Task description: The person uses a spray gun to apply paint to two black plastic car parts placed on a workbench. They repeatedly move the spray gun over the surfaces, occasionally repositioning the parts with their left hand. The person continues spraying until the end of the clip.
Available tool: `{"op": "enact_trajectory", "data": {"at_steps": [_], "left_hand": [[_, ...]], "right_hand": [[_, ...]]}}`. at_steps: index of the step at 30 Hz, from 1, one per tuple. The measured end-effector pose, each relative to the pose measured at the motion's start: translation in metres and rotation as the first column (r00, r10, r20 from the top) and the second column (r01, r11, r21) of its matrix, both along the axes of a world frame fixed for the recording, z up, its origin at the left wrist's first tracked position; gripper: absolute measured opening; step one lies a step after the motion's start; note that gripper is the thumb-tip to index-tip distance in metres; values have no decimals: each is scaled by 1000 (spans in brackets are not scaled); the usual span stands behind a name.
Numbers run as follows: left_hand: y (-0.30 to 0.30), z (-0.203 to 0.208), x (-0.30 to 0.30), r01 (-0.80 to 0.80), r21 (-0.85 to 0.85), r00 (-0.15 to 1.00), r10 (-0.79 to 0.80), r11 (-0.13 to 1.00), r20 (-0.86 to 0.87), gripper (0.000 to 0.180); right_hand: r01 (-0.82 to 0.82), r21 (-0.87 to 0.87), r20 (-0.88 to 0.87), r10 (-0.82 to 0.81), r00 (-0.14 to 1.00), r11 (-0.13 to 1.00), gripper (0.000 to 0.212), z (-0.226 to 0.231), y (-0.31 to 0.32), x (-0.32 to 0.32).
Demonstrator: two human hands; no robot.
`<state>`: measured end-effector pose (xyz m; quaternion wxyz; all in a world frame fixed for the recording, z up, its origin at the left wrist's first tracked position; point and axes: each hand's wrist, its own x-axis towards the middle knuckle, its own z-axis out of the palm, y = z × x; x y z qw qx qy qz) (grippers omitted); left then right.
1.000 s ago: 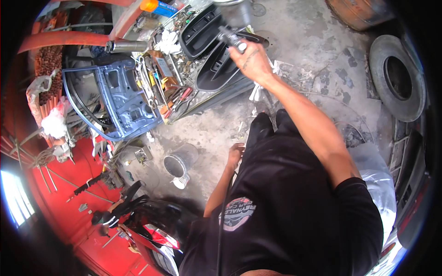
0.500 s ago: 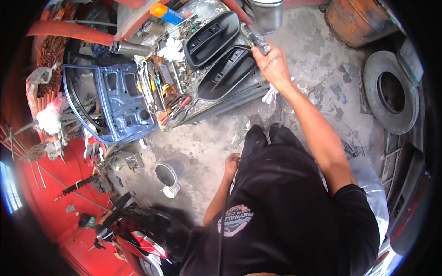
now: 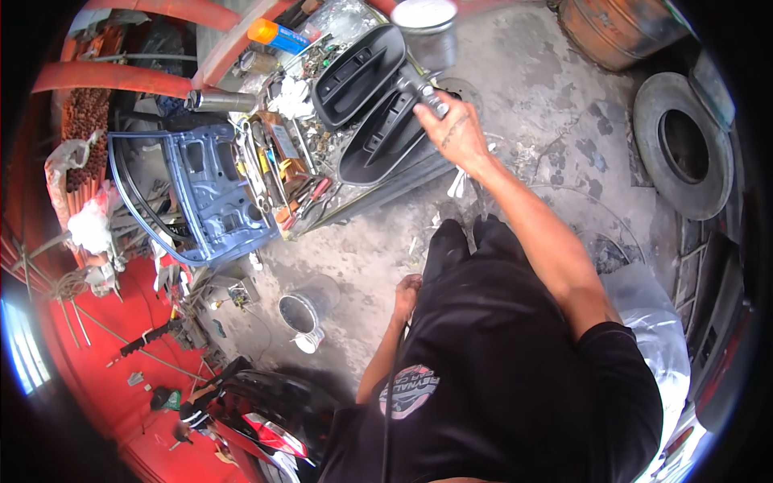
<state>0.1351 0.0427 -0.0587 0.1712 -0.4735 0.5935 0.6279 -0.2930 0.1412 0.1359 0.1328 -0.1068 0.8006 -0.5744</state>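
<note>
- The spray gun (image 3: 419, 86), a silver cup (image 3: 428, 47) at its far side, is held out over the bench end, slightly blurred.
- The person's right hand (image 3: 460, 135) is wrapped around its handle; the fingers beneath are hidden, so whether the trigger is pressed cannot be told.
- Two black trim panels (image 3: 382, 143) lie side by side just below; the gun overlaps the nearer one in view, though the gap between them cannot be judged.
- The step in hand appears to be a spraying pass over these panels; no mist is discernible. The next move seems to call for a level wrist, even spacing, and a cup kept clear of the panel edges.
- The left hand (image 3: 408, 295) hangs low beside the thigh, fingers partly curled; whether it grips the black hose (image 3: 390, 394) near it cannot be told.
- Farther left along the bench (image 3: 394, 187) lie pliers (image 3: 316, 196) and wrenches; a blue door shell (image 3: 216, 193) stands beyond them.
- A bucket (image 3: 320, 295) sits on the floor.
</note>
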Motion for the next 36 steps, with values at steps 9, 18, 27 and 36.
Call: {"op": "enact_trajectory", "data": {"at_steps": [9,18,27,36], "left_hand": [[-5,-3,24,35,36,999,-36,999,16,26],[11,3,17,-120,66,992,122,991,-23,23],[16,15,6,-25,-35,998,23,999,-61,26],[22,36,3,-40,-47,999,42,998,31,26]], "right_hand": [[-123,-71,177,134,975,990,62,2,0,-1],[193,73,-139,-181,974,979,41,8,6,-44],[-81,-13,18,81,997,997,43,16,-9,-18],[134,22,-42,-133,990,991,40,9,-9,-45]]}}
